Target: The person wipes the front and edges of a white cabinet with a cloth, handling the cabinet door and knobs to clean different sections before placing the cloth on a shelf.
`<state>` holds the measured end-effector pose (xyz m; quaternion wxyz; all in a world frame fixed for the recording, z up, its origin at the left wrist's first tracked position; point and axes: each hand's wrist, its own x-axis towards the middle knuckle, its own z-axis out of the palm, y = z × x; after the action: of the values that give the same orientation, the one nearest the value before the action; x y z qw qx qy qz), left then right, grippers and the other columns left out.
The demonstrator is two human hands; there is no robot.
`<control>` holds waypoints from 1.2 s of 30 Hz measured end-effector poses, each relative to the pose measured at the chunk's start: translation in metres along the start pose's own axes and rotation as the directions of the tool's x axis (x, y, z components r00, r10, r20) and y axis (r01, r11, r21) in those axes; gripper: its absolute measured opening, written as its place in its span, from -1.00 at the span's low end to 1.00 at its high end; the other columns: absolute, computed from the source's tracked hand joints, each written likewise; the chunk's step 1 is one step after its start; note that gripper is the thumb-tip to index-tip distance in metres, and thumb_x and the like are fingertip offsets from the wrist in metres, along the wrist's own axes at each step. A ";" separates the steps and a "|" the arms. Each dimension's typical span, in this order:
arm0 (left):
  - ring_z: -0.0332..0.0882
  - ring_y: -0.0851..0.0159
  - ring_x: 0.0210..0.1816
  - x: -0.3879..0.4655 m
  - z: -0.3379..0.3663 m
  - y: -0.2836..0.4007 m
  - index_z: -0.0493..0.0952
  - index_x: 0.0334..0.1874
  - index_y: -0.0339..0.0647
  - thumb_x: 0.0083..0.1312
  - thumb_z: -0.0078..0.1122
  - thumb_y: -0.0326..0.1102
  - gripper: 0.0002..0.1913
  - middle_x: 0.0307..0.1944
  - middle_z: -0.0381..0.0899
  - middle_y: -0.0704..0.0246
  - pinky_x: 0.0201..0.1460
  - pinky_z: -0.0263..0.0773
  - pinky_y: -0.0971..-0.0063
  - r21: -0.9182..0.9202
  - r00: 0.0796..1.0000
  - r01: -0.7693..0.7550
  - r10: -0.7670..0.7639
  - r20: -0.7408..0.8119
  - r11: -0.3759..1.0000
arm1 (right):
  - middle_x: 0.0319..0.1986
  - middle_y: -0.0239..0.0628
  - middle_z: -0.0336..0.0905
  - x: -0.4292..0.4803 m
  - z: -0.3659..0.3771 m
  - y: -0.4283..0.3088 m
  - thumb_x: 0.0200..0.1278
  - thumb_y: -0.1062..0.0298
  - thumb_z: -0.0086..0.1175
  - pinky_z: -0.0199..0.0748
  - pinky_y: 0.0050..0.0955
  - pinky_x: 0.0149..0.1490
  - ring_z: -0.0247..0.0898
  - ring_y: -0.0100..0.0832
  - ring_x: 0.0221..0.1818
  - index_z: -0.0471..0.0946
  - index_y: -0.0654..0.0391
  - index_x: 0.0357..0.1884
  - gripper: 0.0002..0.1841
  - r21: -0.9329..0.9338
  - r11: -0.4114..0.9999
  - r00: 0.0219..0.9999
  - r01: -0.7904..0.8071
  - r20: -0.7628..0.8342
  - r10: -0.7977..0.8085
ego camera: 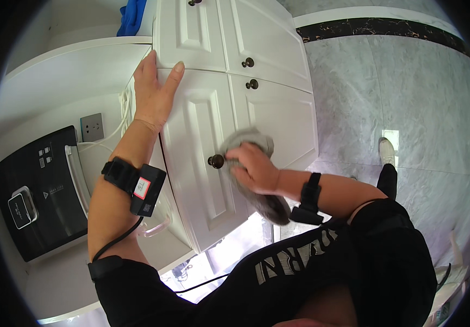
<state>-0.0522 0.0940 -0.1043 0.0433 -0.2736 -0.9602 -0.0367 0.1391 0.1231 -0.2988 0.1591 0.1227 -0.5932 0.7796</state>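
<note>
My right hand [255,167] grips a grey cloth [255,137], blurred, against the front of a white panelled cabinet door [202,122]. Its fingers are beside a dark round door knob [216,161], and the cloth's lower part hangs below the hand. My left hand [153,92] rests at the cabinet's left edge. Its thumb lies on the door front near the seam with the door above, and the other fingers lie along the side, thumb and fingers spread. Nothing shows in that hand.
Left of the cabinet, an open shelf holds a black-lidded appliance [43,196], near a wall socket [92,127] and white cables [125,108]. A blue cloth [131,18] hangs above. More knobbed doors [267,41] adjoin. Grey tiled floor [349,98] lies to the right.
</note>
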 end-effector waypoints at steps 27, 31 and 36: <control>0.05 0.01 0.32 0.005 0.000 -0.001 0.10 0.32 -0.42 0.20 0.07 0.19 -0.14 0.28 0.05 -0.04 0.35 0.03 0.30 -0.003 1.000 0.008 -0.008 0.009 1.000 | -0.17 0.09 0.41 0.074 -0.044 0.087 0.19 0.30 -0.05 0.30 -0.18 0.05 0.32 0.07 -0.05 0.49 0.23 -0.09 -0.70 -0.267 0.854 0.837 -0.446 -0.462 0.293; 0.05 0.01 0.32 0.006 -0.001 -0.001 0.10 0.32 -0.41 0.20 0.06 0.20 -0.14 0.28 0.05 -0.03 0.35 0.03 0.30 -0.049 1.000 0.016 -0.016 0.014 0.999 | -0.23 0.05 0.39 0.017 -0.024 0.084 0.10 0.36 -0.04 0.30 -0.15 -0.04 0.30 0.04 -0.15 0.47 0.24 -0.18 -0.74 -0.334 0.903 0.943 -0.270 -0.281 0.178; 0.05 0.02 0.32 0.000 -0.002 -0.002 0.09 0.32 -0.41 0.20 0.07 0.19 -0.14 0.27 0.06 -0.02 0.36 0.03 0.31 0.008 1.000 0.023 -0.023 0.017 1.000 | -0.28 0.02 0.31 -0.068 0.007 0.057 0.09 0.32 0.00 0.28 -0.14 -0.05 0.26 0.03 -0.11 0.48 0.15 -0.17 -0.75 -0.107 0.932 0.936 -0.346 -0.098 0.337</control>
<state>-0.0528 0.0923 -0.1025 0.0358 -0.2626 -0.9637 -0.0314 0.1790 0.0955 -0.3734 0.0513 -0.0230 -0.6454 0.7618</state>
